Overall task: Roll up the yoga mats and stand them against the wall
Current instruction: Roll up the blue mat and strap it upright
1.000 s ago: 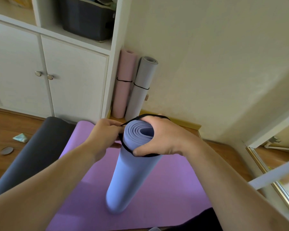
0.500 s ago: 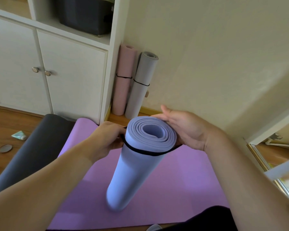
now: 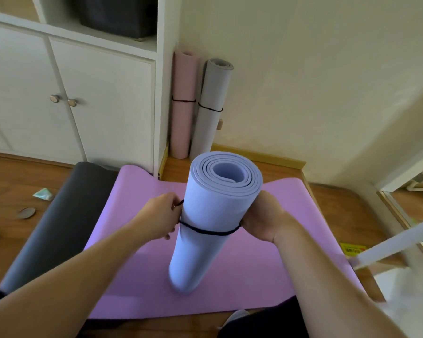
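The blue rolled mat [image 3: 213,223] stands on end on the flat purple mat [image 3: 137,240], its lower end planted there and its open spiral end up, toward the person's face. Its long axis runs close to vertical, the top tipped a little toward the wall [image 3: 303,81] behind it. Standing it this way looks deliberate: it frees both hands to work a black band [image 3: 206,231] around its girth, which now circles the roll about midway.

The left hand [image 3: 160,214] sits against the roll's left side, fingers curled and pinching the band where it leaves the foam. The right hand [image 3: 264,217] is wrapped on the roll's right side, fingers curled round the back at band level, so it seems to steady the roll and hold the band in place. My guess is the band keeps the coil from springing open.

Beyond the roll, a pink rolled mat [image 3: 183,103] and a grey rolled mat [image 3: 211,108], each banded, already lean upright against the wall beside the white cabinet [image 3: 103,106]. Left of the purple mat lies a dark grey mat [image 3: 59,220], flat on the floor [image 3: 10,181] and not yet rolled.
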The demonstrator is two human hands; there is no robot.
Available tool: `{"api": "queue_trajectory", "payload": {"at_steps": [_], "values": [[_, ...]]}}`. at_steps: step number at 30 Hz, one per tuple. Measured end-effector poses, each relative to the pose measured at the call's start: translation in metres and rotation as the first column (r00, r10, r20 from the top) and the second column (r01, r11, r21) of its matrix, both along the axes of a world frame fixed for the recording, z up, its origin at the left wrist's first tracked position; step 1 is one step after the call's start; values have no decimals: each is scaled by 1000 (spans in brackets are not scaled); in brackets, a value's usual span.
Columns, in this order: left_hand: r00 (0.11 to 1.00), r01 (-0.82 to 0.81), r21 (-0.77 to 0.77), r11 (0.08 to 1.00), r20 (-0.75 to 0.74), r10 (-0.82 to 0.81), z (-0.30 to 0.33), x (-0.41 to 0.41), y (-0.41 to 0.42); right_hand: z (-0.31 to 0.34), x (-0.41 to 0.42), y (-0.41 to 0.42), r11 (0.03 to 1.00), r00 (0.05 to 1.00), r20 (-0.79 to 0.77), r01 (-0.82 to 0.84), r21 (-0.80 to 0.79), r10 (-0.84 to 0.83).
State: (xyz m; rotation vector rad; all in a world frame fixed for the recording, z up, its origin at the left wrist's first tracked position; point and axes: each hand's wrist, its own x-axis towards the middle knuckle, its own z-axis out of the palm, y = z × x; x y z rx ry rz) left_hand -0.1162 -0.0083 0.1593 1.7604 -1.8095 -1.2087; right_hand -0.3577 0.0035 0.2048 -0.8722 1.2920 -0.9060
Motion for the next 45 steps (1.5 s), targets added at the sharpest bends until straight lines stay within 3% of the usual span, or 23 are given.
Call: {"api": "queue_trajectory", "payload": {"at_steps": [4, 8, 12, 16, 18, 21, 24, 28, 33, 37, 40, 42, 44, 45], "values": [[999, -14, 146, 989, -29, 18, -17, -2, 2, -50, -4, -2, 1000, 988, -153, 23, 16, -21], [994, -66, 248, 966, -69, 85, -30, -4, 2, -76, 3, -6, 997, 982, -184, 53, 60, -41], [955, -153, 320, 935, -196, 223, -34, -7, -2, -62, 10, -8, 977, 923, -322, 209, -42, -211], [868, -140, 440, 887, -377, 324, -42, 1, -3, -58, 7, 1, 967, 848, -465, 207, -150, -254], [869, -119, 431, 894, -391, 304, -41, 5, -5, -66, 7, -2, 980, 881, -431, 191, -49, -193], [904, -88, 412, 907, -350, 247, -38, 4, -6, -81, 3, -4, 990, 926, -377, 41, 138, 14], [915, -45, 471, 881, -335, 226, -37, 4, 0, -99, -7, -4, 986, 912, -385, -97, 137, 143], [854, -11, 564, 826, -424, 301, -33, 5, 6, -111, -17, -2, 972, 898, -378, -183, 150, 227], [843, 78, 545, 834, -483, 236, -38, 13, 8, -115, -17, -3, 967, 901, -353, -211, 146, 250], [876, 145, 442, 885, -474, 93, -44, 18, 9, -117, -14, -3, 968, 906, -347, -200, 149, 241], [945, 147, 323, 935, -325, -36, -51, 20, 10, -121, -13, -4, 968, 907, -345, -195, 158, 239], [985, 170, 171, 971, -28, -168, -58, 21, 11, -124, -11, -5, 965, 901, -356, -198, 174, 249], [933, 249, 73, 966, 250, -259, -60, 19, 18, -128, -10, -6, 954, 878, -384, -223, 201, 287], [911, 265, 60, 962, 312, -270, -61, 17, 21, -129, -9, -5, 948, 866, -394, -239, 212, 307]]}}
